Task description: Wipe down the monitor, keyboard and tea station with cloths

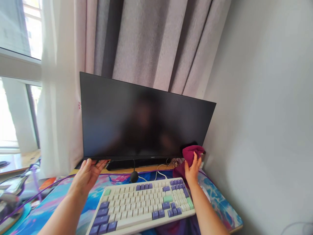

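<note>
Right hand [192, 169] grips a maroon cloth [192, 152] by the monitor [144, 120]; left hand [89, 173] spread wide behind keyboard [144, 204].

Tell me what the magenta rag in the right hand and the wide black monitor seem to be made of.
The magenta rag looks like soft woven or knit fabric, matte: it bunches and folds in the right hand. The wide black monitor has a smooth, semi-glossy panel, likely plastic-coated or glass, since it shows dim, blurred reflections; its thin frame looks like black plastic.
</note>
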Tool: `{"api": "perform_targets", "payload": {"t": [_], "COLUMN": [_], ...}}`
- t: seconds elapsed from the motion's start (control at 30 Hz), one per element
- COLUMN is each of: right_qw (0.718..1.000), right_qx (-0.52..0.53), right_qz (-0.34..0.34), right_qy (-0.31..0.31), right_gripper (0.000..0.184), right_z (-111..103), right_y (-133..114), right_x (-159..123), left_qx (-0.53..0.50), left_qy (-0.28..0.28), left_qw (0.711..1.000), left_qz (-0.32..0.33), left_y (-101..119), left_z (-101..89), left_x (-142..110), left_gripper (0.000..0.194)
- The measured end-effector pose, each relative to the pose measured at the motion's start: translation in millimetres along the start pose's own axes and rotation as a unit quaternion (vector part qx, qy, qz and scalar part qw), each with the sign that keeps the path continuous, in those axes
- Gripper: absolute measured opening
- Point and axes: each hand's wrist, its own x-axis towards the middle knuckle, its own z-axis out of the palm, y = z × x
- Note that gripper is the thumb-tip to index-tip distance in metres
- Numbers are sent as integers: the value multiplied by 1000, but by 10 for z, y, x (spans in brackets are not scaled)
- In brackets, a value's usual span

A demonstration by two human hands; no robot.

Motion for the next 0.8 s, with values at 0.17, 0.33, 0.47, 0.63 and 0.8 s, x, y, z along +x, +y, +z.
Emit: {"api": "perform_targets", "payload": {"t": [0.17, 0.33, 0.47, 0.63, 0.8], "right_qw": [999, 998, 998, 998, 995], "right_qx": [4, 9, 7, 2, -34], "right_qz": [1, -1, -3, -8, -63], "right_qy": [-43, -55, -56, -58, -68], "right_gripper": [66, 68, 70, 73, 73], "right_z": [-80, -114, -115, -131, -139], "right_y": [-2, 30, 53, 59, 26], "right_x": [-53, -70, -73, -82, -112], "left_qx": [-23, -42, -45, -50, -69], "left_qy": [16, 2, 17, 8, -6], "left_qw": [1000, 999, 999, 999, 997], "left_qz": [-3, -3, -10, -15, -17], "left_y": [4, 16, 50, 25, -40], "left_z": [0, 12, 56, 26, -76], "left_x": [-14, -43, -85, -72, -10], "left_gripper": [35, 34, 27, 26, 32]}}
